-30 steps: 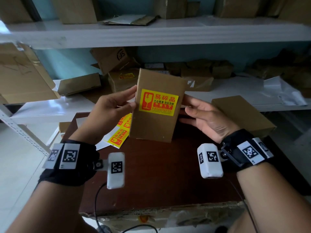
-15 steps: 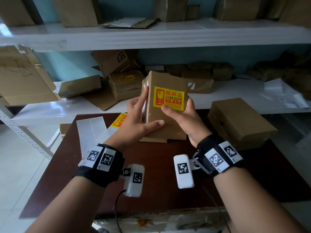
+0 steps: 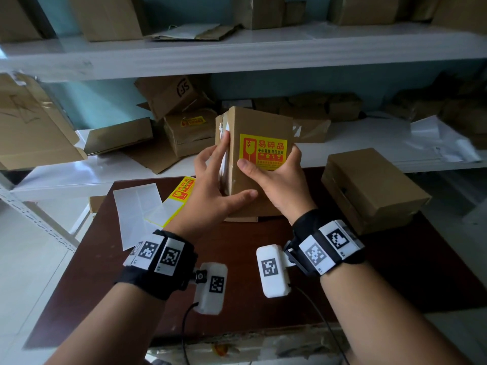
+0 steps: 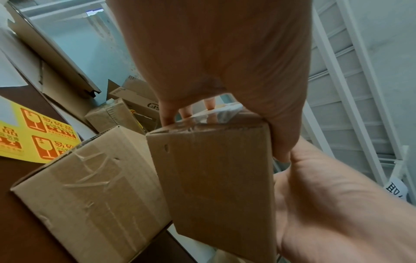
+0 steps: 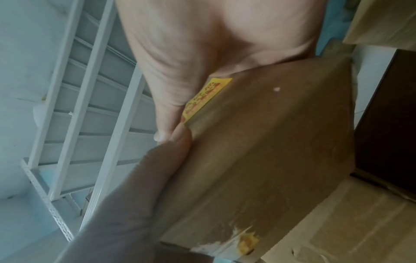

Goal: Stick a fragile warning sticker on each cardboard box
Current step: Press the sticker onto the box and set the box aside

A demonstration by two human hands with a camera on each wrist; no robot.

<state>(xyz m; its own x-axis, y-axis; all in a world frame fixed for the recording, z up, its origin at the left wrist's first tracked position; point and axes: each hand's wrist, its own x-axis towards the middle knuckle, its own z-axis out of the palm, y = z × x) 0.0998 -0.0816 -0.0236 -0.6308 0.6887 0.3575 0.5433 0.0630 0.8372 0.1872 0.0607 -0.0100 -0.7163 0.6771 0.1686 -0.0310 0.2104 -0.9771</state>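
Observation:
I hold a brown cardboard box (image 3: 261, 127) upright above the table in both hands. A yellow fragile sticker (image 3: 266, 151) is stuck on its front face. My left hand (image 3: 218, 180) grips the taped left side, with its thumb across the lower front. My right hand (image 3: 276, 177) wraps the right edge, and its thumb presses the sticker's lower left corner. In the left wrist view the box (image 4: 213, 178) shows its plain side under my left hand (image 4: 225, 80). The right wrist view shows the sticker (image 5: 202, 99) edge-on beside my right hand (image 5: 180, 85).
A second box (image 4: 90, 195) with clear tape lies on the dark table (image 3: 237, 272) just behind the held one. Another plain box (image 3: 369, 185) sits at the right. A yellow sticker sheet (image 3: 181, 191) and white backing paper (image 3: 134, 206) lie at the left. Shelves (image 3: 237, 56) with more cartons stand behind.
Both hands went from flat touches at the box's edges to gripping it. The box moved away from me and turned slightly. The right thumb came onto the sticker.

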